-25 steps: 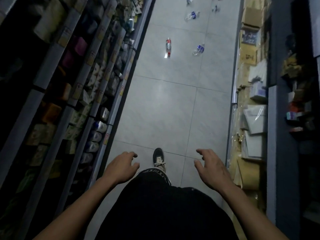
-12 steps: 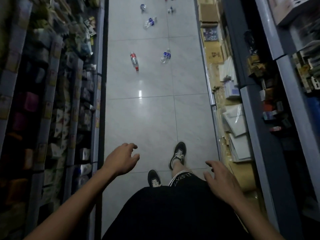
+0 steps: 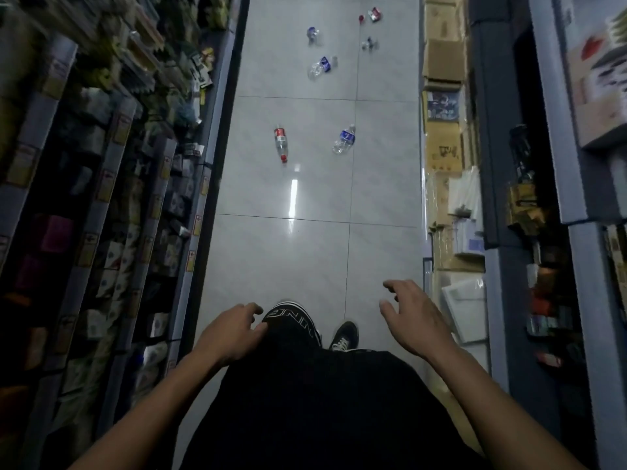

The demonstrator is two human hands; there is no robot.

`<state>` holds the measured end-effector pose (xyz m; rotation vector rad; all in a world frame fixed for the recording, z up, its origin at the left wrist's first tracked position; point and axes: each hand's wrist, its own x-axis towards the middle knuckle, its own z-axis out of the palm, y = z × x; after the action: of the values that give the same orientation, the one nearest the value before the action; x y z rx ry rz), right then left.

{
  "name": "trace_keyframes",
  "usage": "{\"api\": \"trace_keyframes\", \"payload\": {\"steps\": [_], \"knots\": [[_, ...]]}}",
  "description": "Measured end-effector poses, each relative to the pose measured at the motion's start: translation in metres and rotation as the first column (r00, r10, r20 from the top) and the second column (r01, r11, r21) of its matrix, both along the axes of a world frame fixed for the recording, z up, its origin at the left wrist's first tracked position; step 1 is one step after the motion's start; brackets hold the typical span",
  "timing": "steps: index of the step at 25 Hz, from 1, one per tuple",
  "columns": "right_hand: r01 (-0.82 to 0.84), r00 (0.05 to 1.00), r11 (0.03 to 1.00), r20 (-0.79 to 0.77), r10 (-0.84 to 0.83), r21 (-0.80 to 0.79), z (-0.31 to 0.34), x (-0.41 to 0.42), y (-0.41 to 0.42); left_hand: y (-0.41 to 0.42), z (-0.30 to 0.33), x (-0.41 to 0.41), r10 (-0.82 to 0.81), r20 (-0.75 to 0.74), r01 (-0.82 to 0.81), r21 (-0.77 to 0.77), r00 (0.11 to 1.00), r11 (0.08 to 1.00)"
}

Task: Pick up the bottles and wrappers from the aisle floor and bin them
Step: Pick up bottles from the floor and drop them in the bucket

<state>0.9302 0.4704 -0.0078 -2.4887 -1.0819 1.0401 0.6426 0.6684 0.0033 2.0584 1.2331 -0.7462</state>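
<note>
Bottles lay scattered down the aisle floor (image 3: 281, 259) ahead of me, none yet reached. Nearest were a clear one with a red label (image 3: 281, 144), its red cap toward me, and just right of it, apart, a clear one with a blue label (image 3: 344, 139). Further up lay a second blue-labelled bottle (image 3: 320, 66), and beyond it small crumpled pieces (image 3: 374, 14) I took for wrappers, too blurred to be sure. No bin was in view.

My left hand (image 3: 230, 330) hung low by my thigh, fingers loosely curled on nothing. My right hand (image 3: 412, 317) was forward, fingers spread and relaxed, also empty.

I judged the bottles empty or nearly so: light, thin-walled, apt to crush and to roll on the glossy tile. I would have taken each across the labelled waist, where the grip is least slippery, or by the stiff neck under the cap.
</note>
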Motion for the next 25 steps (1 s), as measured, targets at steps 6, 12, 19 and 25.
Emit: {"api": "trace_keyframes", "payload": {"steps": [6, 12, 19, 25], "knots": [[-0.056, 0.998, 0.998, 0.021, 0.055, 0.019, -0.007, 0.059, 0.114, 0.084, -0.012, 0.034, 0.085, -0.018, -0.085, -0.040, 0.996, 0.996], [0.040, 0.999, 0.998, 0.028, -0.039, -0.047, -0.002, 0.091, 0.188, 0.215, -0.006, 0.104, 0.055, 0.064, -0.052, -0.045, 0.996, 0.998], [0.204, 0.979, 0.977, 0.019, -0.203, -0.056, 0.008, 0.131, 0.242, 0.353, 0.005, 0.210, -0.054, 0.158, 0.058, -0.021, 0.986, 0.998], [0.268, 0.963, 0.961, -0.018, -0.270, -0.063, -0.003, 0.204, 0.289, 0.422, -0.005, 0.304, -0.124, 0.158, 0.122, 0.023, 0.980, 0.992]]}}
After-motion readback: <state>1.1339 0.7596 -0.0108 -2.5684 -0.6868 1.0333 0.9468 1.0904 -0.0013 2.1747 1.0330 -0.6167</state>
